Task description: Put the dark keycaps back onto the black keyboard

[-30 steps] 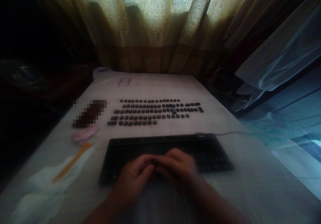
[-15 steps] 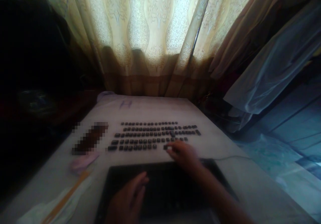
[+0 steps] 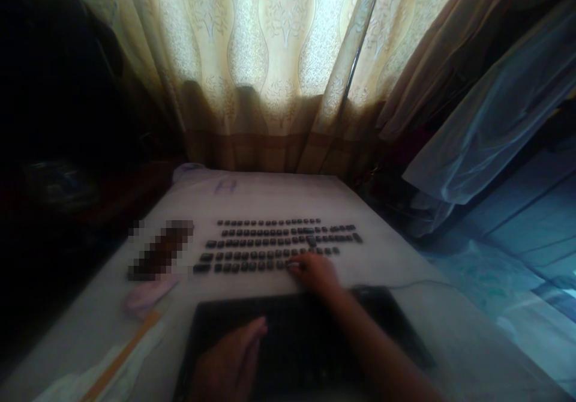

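A black keyboard frame [image 3: 315, 336] lies on the white table [image 3: 396, 252] in front of me. Beyond it, loose black keycaps [image 3: 274, 243] are laid out in several rows. My right hand [image 3: 315, 273] reaches over the keyboard to the right end of the nearest row, fingertips pinched on a keycap [image 3: 293, 264] resting there. My left hand [image 3: 231, 363] rests on the keyboard's left part with fingers stretched out, holding nothing.
A blurred-out dark object [image 3: 159, 249] lies left of the keycaps, with a pink item [image 3: 146, 294] and an orange stick [image 3: 121, 357] nearer me. A thin cable [image 3: 414, 283] runs off the keyboard's right end. Patterned curtains [image 3: 279, 72] hang behind the table.
Both hands were together over the keyboard a second ago. My right hand has since reached out to the nearest keycap row and slid slightly left; my left stayed on the keyboard.
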